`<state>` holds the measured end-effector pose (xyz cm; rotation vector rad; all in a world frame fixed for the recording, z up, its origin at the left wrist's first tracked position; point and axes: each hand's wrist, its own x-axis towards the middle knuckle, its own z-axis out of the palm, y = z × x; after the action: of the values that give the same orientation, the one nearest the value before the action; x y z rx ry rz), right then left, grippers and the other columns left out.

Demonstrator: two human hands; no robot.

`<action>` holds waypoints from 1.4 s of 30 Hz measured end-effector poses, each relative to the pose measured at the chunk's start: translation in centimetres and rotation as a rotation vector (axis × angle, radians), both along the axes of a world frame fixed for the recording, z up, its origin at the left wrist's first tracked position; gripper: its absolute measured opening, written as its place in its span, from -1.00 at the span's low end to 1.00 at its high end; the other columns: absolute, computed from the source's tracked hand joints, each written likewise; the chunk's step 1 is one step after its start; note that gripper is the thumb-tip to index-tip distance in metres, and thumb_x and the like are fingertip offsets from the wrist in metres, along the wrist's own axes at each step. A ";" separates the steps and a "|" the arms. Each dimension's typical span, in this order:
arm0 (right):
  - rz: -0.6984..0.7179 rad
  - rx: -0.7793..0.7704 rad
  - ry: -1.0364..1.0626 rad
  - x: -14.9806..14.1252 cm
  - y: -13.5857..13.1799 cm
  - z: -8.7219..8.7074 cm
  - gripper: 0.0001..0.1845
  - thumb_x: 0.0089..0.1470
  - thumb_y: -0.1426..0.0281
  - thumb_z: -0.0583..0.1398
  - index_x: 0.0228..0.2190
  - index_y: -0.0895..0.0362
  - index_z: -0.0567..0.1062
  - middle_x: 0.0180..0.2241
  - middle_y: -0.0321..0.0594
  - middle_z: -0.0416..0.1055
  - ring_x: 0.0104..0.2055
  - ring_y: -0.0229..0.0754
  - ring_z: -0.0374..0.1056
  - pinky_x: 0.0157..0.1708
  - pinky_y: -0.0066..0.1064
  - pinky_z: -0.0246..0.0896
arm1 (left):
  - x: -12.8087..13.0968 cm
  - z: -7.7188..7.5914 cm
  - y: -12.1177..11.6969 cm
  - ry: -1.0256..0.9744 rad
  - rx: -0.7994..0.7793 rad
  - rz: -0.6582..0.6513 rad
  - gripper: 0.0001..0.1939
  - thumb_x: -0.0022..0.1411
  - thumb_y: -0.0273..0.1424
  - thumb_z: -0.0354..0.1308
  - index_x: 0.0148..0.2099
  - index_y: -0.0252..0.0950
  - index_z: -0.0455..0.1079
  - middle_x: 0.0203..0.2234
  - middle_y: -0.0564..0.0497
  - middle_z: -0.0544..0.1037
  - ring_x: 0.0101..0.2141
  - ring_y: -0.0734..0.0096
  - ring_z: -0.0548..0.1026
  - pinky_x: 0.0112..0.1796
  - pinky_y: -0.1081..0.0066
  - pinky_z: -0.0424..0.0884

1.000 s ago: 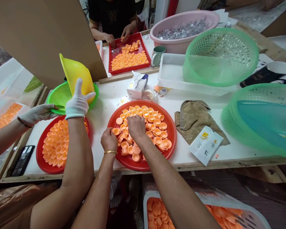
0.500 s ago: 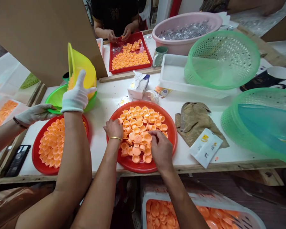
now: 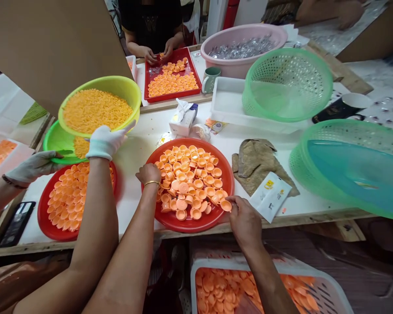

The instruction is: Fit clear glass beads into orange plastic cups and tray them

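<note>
- Mostly white, the tabletop (image 3: 136, 148) ends in a rough wooden edge (image 3: 327, 215); a flat brown cardboard panel (image 3: 52, 48) stands at the left.
- Across it, a person in black (image 3: 150, 26) handles pieces over a red rectangular tray (image 3: 170, 95).
- On the smooth red round tray (image 3: 228, 172), glossy orange cups (image 3: 183, 178) lie jumbled, shallow and round.
- The right hand (image 3: 245, 220) pinches one orange cup (image 3: 225, 205) at this tray's right rim, fingertips closed on it.
- The left hand (image 3: 149, 174) curls at the opposite rim; whether it grips anything, I cannot tell.
- Beside it, a co-worker's white-gloved hand (image 3: 105, 141) supports a yellow bowl (image 3: 136, 93) of small grains.
- Farther right: perforated translucent green baskets (image 3: 288, 83), coarse brown cloth (image 3: 258, 161).
</note>
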<state>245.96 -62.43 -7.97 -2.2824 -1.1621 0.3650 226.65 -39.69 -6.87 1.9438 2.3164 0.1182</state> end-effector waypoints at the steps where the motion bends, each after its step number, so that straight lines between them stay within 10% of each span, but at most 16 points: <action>1: 0.007 -0.020 0.003 0.0 0.3 0.2 -0.73 0.11 0.50 0.00 -0.29 0.13 0.49 -0.25 -0.13 0.50 -0.25 -0.11 0.39 -0.27 -0.35 0.17 | -0.1 0.0 -0.1 -0.005 0.016 0.005 -0.72 0.21 -0.43 -0.05 -0.29 -0.28 0.50 -0.31 -0.25 0.56 -0.17 -0.02 0.46 -0.21 0.09 0.27; 8: 0.137 -0.159 0.082 -1.4 1.1 1.8 -0.74 0.11 0.56 0.03 -0.33 0.07 0.48 -0.27 -0.28 0.50 -0.27 -0.22 0.40 -0.34 -0.44 0.10 | 1.5 1.7 -1.5 -0.055 0.155 -0.165 -0.67 0.27 -0.45 -0.11 -0.01 -0.32 0.39 -0.13 -0.22 0.48 -0.07 0.14 0.37 -0.09 0.22 0.25; 14: 0.261 -0.302 -0.075 -3.0 1.5 2.0 -0.73 0.10 0.59 0.04 -0.31 0.05 0.47 -0.31 -0.29 0.48 -0.33 -0.21 0.39 -0.42 -0.42 0.00 | 5.4 1.5 -2.4 -0.073 0.008 -0.580 -0.85 0.17 -0.32 0.13 -0.32 -0.11 0.54 -0.35 0.00 0.53 -0.19 0.25 0.41 -0.17 0.36 0.28; 30: 0.169 -0.178 -0.142 -3.9 0.7 3.0 -0.80 0.20 0.45 0.06 -0.21 0.09 0.47 -0.20 -0.20 0.41 -0.28 -0.22 0.37 -0.35 -0.43 0.11 | 9.4 1.8 -0.6 0.052 -0.017 -0.773 -0.74 0.19 -0.45 0.02 -0.24 -0.30 0.55 -0.26 -0.22 0.48 -0.10 0.04 0.34 -0.14 0.18 0.22; 42: 0.249 -0.153 -0.362 -2.1 8.6 1.6 -0.76 0.18 0.43 0.08 -0.14 0.13 0.46 -0.11 -0.05 0.36 -0.03 -0.01 0.15 -0.18 -0.25 0.06 | 9.2 1.9 -3.7 -0.007 0.023 -0.726 -0.77 0.24 -0.30 0.04 -0.14 -0.21 0.47 -0.27 -0.12 0.52 -0.16 0.12 0.38 -0.18 0.23 0.23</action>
<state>243.86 -53.80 -6.39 -2.4056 -1.6591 0.1357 235.83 -43.36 -4.96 2.6323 1.4683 0.0803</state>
